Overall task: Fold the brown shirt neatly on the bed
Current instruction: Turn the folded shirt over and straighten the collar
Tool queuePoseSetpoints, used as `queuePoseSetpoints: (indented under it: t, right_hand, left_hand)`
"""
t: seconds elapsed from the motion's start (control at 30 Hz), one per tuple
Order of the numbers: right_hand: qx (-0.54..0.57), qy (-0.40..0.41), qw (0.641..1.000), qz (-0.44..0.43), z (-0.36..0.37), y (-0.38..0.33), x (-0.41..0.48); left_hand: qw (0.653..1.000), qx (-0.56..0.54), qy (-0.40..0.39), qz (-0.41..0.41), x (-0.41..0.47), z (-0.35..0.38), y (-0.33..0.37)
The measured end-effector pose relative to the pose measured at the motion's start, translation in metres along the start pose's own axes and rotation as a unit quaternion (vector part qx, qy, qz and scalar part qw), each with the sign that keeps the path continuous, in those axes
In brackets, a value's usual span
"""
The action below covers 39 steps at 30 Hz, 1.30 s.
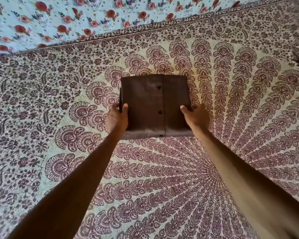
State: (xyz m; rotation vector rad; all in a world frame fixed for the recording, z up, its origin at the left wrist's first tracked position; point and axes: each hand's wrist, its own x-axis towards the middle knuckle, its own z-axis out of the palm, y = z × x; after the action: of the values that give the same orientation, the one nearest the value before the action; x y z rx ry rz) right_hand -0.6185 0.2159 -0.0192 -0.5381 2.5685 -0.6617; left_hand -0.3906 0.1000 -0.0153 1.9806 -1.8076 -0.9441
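Already folded into a neat square, the brown shirt [155, 106] sits mid-bed [162, 169], left hand [116, 118] and right hand [195, 116] pinching its side edges, perhaps lifting it slightly.

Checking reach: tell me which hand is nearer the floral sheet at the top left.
Left. The left hand grips the folded shirt's left edge, on the floral sheet's side; the right hand holds the shirt's right edge, farther away.
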Motion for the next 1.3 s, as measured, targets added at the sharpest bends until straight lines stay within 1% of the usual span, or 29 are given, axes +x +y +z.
queuePoseSetpoints:
  t: [0.07,0.1,0.13,0.17,0.23,0.27,0.3,0.4,0.5,0.6,0.7,0.77,0.8,0.87,0.9,0.97,1.0,1.03,1.1,1.17,1.2,1.23,1.27,1.3]
  right_hand:
    - [0.053,-0.071,0.996,-0.006,-0.007,0.000,0.008]
    - [0.069,-0.096,0.993,-0.006,-0.010,-0.001,0.010]
    - [0.078,-0.113,0.990,-0.008,-0.011,0.000,0.011]
    - [0.094,-0.127,0.987,-0.009,-0.011,-0.001,0.011]
    - [0.166,-0.161,0.973,0.007,-0.011,-0.001,0.011]
    - [0.208,-0.182,0.961,0.016,-0.013,-0.002,0.008]
    - [0.236,-0.198,0.951,0.015,-0.016,-0.002,0.005]
    - [0.270,-0.225,0.936,-0.006,-0.030,0.004,-0.019]
    - [0.312,-0.245,0.918,0.006,-0.053,0.018,-0.060]
    - [0.318,-0.264,0.910,0.031,-0.074,0.042,-0.107]
    - [0.301,-0.270,0.915,0.008,-0.101,0.060,-0.156]
    - [0.268,-0.238,0.931,-0.066,-0.127,0.056,-0.187]
    - [0.232,-0.214,0.940,-0.127,-0.142,0.049,-0.202]
    - [0.112,-0.168,0.945,-0.258,-0.174,0.026,-0.240]
    - [0.040,-0.140,0.940,-0.308,-0.187,0.013,-0.260]
    - [-0.079,-0.056,0.917,-0.386,-0.198,-0.008,-0.304]
    - [-0.110,-0.030,0.908,-0.404,-0.194,-0.016,-0.326]
    - [-0.134,-0.029,0.903,-0.408,-0.182,-0.019,-0.347]
    - [-0.222,-0.032,0.893,-0.390,-0.138,-0.017,-0.379]
    - [-0.301,-0.053,0.875,-0.376,-0.081,-0.005,-0.398]
    - [-0.315,-0.069,0.871,-0.372,-0.054,0.006,-0.403]
    - [-0.314,-0.090,0.868,-0.373,-0.030,0.016,-0.404]
    - [-0.308,-0.114,0.867,-0.375,-0.011,0.026,-0.406]
    - [-0.301,-0.133,0.866,-0.376,0.004,0.036,-0.409]
  left_hand:
    - [0.998,0.038,-0.048,0.012,0.006,-0.002,0.006]
    - [0.997,0.038,-0.070,0.005,0.009,-0.003,0.007]
    - [0.995,0.015,-0.095,-0.011,0.013,-0.002,0.006]
    - [0.991,-0.033,-0.125,-0.037,0.016,-0.004,0.006]
    - [0.972,-0.132,-0.170,-0.095,0.020,-0.007,0.004]
    - [0.965,-0.159,-0.176,-0.110,0.019,-0.007,0.003]
    - [0.966,-0.161,-0.175,-0.105,0.015,-0.009,0.004]
    - [0.980,-0.133,-0.142,-0.043,-0.012,-0.019,0.004]
    - [0.984,-0.143,-0.110,-0.016,-0.058,-0.033,-0.006]
    - [0.980,-0.164,-0.110,-0.011,-0.112,-0.044,-0.028]
    - [0.971,-0.188,-0.141,-0.034,-0.160,-0.054,-0.048]
    - [0.956,-0.223,-0.179,-0.066,-0.185,-0.059,-0.054]
    - [0.941,-0.252,-0.210,-0.088,-0.195,-0.060,-0.056]
    - [0.896,-0.303,-0.305,-0.111,-0.216,-0.064,-0.057]
    - [0.879,-0.306,-0.350,-0.109,-0.226,-0.065,-0.056]
    - [0.862,-0.282,-0.406,-0.115,-0.242,-0.062,-0.065]
    - [0.855,-0.276,-0.424,-0.114,-0.245,-0.059,-0.077]
    - [0.844,-0.286,-0.439,-0.115,-0.250,-0.058,-0.088]
    - [0.821,-0.345,-0.423,-0.166,-0.252,-0.065,-0.115]
    - [0.797,-0.410,-0.362,-0.257,-0.257,-0.082,-0.141]
    - [0.787,-0.431,-0.324,-0.300,-0.260,-0.092,-0.152]
    - [0.777,-0.448,-0.304,-0.321,-0.261,-0.100,-0.163]
    - [0.776,-0.456,-0.276,-0.338,-0.263,-0.106,-0.175]
    - [0.778,-0.455,-0.265,-0.343,-0.264,-0.110,-0.186]
